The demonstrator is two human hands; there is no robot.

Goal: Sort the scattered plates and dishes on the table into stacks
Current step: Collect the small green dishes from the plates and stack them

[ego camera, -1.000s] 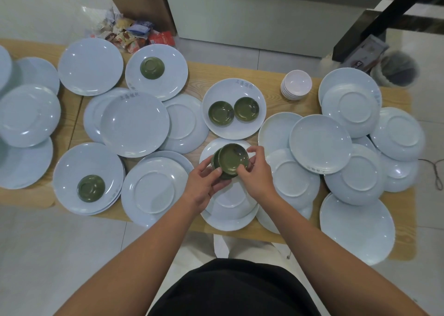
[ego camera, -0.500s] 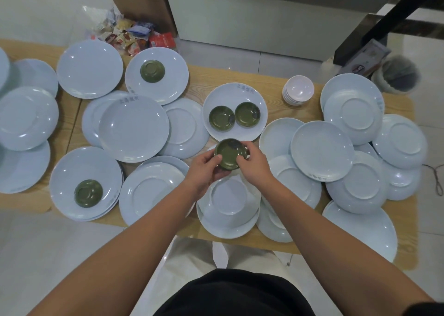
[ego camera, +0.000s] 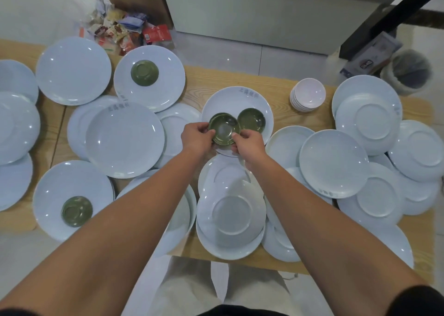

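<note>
Two hands hold one small green dish [ego camera: 224, 132] in the head view: the left hand [ego camera: 197, 137] grips its left rim and the right hand [ego camera: 248, 145] grips its near right rim, the fingers of both curled closed on it. Compared with half a second ago, the dish is now farther from the body, over the white plate [ego camera: 236, 101] in the middle of the table, and it sits on or just above another green dish whose rim shows behind it; I cannot tell if they touch. A second green dish [ego camera: 251, 120] stands just beside it on the same plate. Two more green dishes lie upside down on white plates, one far left [ego camera: 144, 72] and one near left [ego camera: 77, 211].

Overlapping white plates cover most of the wooden table [ego camera: 211, 80]. Some near plates [ego camera: 230, 219] hang over the near edge of the table. Bare wood shows mainly behind the middle plate, between it and a stack of small white bowls [ego camera: 308, 96]. A dustbin [ego camera: 408, 72] stands on the floor beyond the right corner.
</note>
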